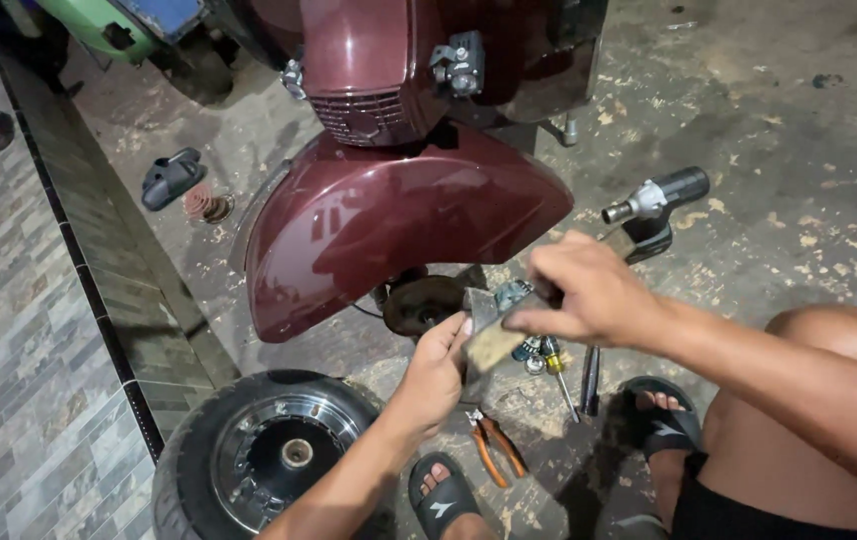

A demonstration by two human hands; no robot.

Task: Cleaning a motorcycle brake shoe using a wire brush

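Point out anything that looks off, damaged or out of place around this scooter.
The front wheel is off and lies flat on the floor, leaving the hub bare under the maroon fender. Pliers and screwdrivers lie scattered nearby. The concrete floor is flaking in pale patches.

Glossy maroon painted fender (399, 230) gleaming above the hands, rough flaking concrete floor (799, 190) lying right, matt rubber tyre (184, 450) sitting below-left.

Harsh light from above; glare on the maroon fender (399, 225); dim corners; right hand (589, 295) slightly blurred.
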